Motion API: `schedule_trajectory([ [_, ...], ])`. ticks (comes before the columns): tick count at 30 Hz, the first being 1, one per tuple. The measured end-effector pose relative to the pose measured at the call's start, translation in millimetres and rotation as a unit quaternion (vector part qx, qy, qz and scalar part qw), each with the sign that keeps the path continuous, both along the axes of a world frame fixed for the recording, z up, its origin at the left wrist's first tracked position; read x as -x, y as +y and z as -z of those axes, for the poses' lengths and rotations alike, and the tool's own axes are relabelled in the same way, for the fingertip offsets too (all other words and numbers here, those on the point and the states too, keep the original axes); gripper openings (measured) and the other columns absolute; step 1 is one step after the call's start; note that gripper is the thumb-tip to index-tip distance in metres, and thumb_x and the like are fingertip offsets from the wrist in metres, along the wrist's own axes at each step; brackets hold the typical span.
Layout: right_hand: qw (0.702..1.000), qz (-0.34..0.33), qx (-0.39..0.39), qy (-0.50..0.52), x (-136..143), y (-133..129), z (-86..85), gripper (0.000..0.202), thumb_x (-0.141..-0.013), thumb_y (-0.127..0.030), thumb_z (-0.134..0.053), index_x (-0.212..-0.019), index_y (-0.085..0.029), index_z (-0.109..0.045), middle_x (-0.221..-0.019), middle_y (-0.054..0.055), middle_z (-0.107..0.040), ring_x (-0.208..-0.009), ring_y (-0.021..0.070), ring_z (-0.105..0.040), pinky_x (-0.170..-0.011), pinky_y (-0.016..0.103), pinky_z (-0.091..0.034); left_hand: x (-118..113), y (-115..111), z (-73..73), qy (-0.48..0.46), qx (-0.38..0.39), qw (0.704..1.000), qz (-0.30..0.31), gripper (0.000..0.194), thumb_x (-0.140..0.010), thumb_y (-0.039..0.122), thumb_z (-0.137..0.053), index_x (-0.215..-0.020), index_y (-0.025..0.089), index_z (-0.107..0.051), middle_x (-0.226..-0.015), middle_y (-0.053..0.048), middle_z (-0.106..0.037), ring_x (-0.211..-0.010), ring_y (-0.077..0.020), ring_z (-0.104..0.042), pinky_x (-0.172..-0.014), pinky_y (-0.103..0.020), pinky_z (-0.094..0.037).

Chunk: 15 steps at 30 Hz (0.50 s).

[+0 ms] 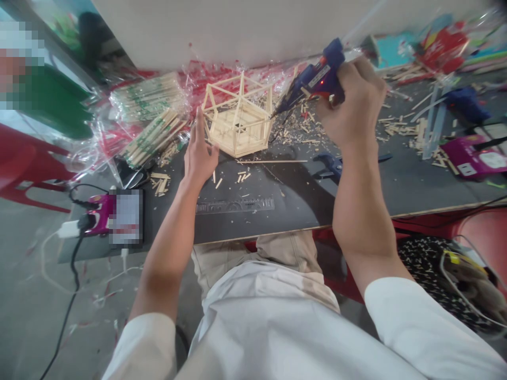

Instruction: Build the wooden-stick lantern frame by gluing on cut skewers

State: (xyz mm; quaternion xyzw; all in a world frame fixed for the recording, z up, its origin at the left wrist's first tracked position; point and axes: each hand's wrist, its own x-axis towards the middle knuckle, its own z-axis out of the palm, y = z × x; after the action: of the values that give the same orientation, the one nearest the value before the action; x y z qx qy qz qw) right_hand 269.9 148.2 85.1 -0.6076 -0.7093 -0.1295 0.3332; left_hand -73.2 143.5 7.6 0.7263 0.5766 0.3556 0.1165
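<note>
A six-sided frame of thin bamboo sticks [240, 129] stands on the dark table, with a floor of sticks laid side by side and spokes meeting at the top. My left hand [200, 150] is at its left side, fingers stretched up along a corner post and thumb apart near the base. In my right hand [354, 103] is a blue hot glue gun [317, 79], its small light glowing orange-red. The gun's nozzle points down to the left, at the frame's right edge; whether it touches a stick I cannot tell.
Blue-handled pliers [328, 164], a loose stick [273, 161] and a clear ruler [237, 205] lie nearer me. Bundled sticks [152, 137] are at left. A phone [127, 219] and purple power strip [97, 214] sit at the front left. Another glue gun [467, 104] lies right.
</note>
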Motion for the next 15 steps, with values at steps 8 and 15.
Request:
schedule_trajectory([
  [8, 1.000, -0.006, -0.001, -0.001, -2.3, 1.3, 1.3, 0.049, -0.082, -0.013, -0.061, -0.128, -0.029, -0.067, -0.114, 0.014, -0.068, -0.091, 0.0309, -0.062, -0.079, 0.041, -0.048, -1.4, -1.4, -1.0, 0.005, -0.011, 1.000, -0.003, 0.090, -0.100, 0.061, -0.055, -0.171, 0.042, -0.002, -0.174, -0.014, -0.031, -0.121, -0.0334, -0.071, -0.107, -0.050, -0.055],
  [15, 0.999, 0.017, 0.009, -0.033, 0.6, 2.1, 0.1, 0.040, -0.083, -0.010, -0.060, -0.122, -0.020, -0.066, -0.113, 0.014, -0.067, -0.088, 0.0246, -0.064, -0.079, 0.036, -0.048, 3.2, 3.6, 4.9, 0.000, -0.021, 1.000, 0.012, 0.085, -0.100, 0.063, -0.055, -0.170, 0.040, -0.013, -0.173, -0.015, -0.031, -0.120, -0.0345, -0.071, -0.102, -0.048, -0.057],
])
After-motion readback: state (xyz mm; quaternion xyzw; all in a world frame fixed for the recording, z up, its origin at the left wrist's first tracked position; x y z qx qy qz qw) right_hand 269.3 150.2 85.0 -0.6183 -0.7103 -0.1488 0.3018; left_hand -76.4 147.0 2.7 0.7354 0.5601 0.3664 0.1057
